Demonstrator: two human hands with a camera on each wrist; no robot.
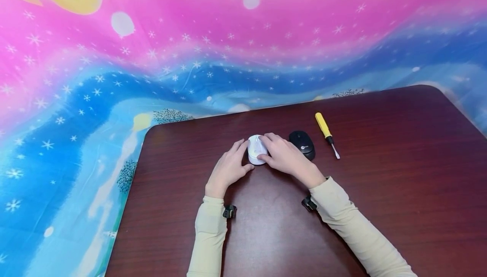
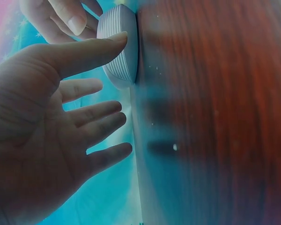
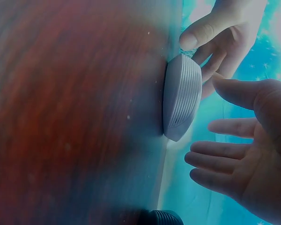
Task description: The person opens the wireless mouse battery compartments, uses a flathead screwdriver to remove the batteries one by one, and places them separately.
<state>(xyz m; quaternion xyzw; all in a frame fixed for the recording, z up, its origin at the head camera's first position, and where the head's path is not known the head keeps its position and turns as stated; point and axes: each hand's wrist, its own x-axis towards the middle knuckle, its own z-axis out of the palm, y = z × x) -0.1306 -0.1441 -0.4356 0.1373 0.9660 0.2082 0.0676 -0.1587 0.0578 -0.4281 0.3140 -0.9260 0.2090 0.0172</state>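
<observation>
On the near side of the white mouse, the surface is stretching broadly between the sleeves. The left hand and right hand are flanking the white mouse, fingers spreading apart; I cannot tell whether both are touching it. It is lying flat, rounded, showing fine parallel ridges. To its right, a black mouse and then a yellow-handled screwdriver are lying. Beyond it, the far edge is running along a patterned cloth.
</observation>
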